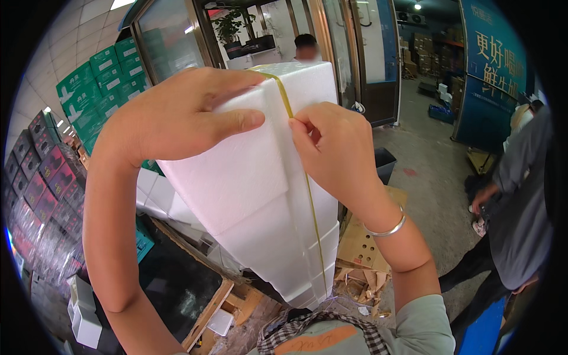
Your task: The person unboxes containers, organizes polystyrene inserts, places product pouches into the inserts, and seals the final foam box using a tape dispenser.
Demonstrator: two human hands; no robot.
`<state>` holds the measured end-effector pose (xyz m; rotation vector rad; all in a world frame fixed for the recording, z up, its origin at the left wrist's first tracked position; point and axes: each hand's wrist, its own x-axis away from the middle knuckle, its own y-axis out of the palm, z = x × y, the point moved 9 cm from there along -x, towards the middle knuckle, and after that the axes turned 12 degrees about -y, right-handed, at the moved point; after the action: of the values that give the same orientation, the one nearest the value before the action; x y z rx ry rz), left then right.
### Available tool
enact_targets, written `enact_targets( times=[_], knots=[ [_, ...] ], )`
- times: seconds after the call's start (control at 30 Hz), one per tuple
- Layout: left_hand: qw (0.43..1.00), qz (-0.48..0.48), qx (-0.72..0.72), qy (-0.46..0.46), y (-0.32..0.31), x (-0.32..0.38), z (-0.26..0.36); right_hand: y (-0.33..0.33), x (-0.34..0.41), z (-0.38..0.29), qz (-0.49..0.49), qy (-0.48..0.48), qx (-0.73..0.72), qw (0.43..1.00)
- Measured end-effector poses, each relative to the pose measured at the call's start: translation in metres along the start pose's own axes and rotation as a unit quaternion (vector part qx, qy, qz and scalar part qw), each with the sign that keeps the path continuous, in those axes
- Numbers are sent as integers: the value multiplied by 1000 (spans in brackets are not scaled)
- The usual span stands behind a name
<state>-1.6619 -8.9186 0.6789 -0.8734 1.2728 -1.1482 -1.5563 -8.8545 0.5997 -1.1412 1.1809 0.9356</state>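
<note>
A tall stack of white foam boxes (248,186) stands upright directly before me. A yellow strap (284,95) runs over the top box and down the side that faces me. My left hand (191,111) lies on the top box, its thumb on the near face and a fingertip close to the strap at the upper edge. With thumb and index finger, my right hand (335,142) pinches the strap near the top; a metal bangle (390,228) is on that wrist. The far side of the stack is hidden.
Green cartons (104,84) and wrapped dark cartons (53,177) are piled at left. Flattened cardboard (366,248) and a dark bin (385,164) lie to the right. A person in dark clothes (519,213) stands at right; another person's head (306,48) shows behind the stack.
</note>
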Motion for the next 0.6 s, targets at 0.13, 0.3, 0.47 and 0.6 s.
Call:
enact_targets(
  times=[0.13,0.3,0.47,0.6],
  knots=[
    [1000,2,-6,8,1,-1,-6,10,-1,2,-3,48,22,999],
    [999,42,-5,-9,-9,2,-17,4,-7,9,-4,105,-67,992],
    [998,51,-27,-13,-6,3,-21,2,-2,-3,-24,68,-63,995],
    [998,11,-44,-34,-4,6,-13,-3,-5,-17,-2,6,33,999]
  ],
)
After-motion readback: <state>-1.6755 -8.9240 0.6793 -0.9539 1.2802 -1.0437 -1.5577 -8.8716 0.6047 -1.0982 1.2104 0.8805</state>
